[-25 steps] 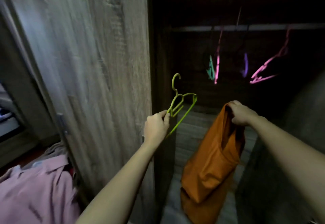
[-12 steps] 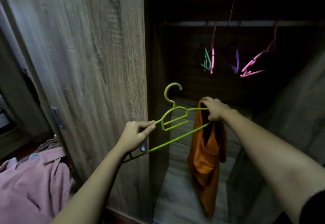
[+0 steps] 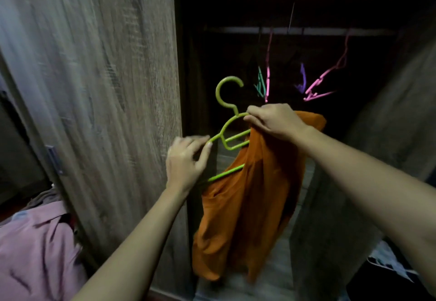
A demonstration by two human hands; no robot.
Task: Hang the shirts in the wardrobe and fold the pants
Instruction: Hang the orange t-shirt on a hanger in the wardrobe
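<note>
An orange shirt [image 3: 247, 206] hangs in front of the open wardrobe, draped over the right half of a green plastic hanger [image 3: 227, 133]. My left hand [image 3: 186, 161] pinches the hanger's left arm. At the hanger's top, just under its hook, my right hand [image 3: 273, 121] grips the bunched shirt fabric together with the hanger. The hanger's right arm is hidden inside the shirt. The dark wardrobe rail [image 3: 295, 31] runs across above both hands.
Several empty hangers hang from the rail: a teal hanger [image 3: 260, 83], a pink hanger [image 3: 268, 69], a purple hanger [image 3: 302, 78] and another pink hanger [image 3: 328, 81]. A wooden wardrobe door [image 3: 94, 76] stands at left. A pink shirt [image 3: 35, 253] lies at lower left.
The shirt has come up onto the hanger's right half. My right hand moved left to the hanger's top, and my left hand holds the hanger higher and more level than before.
</note>
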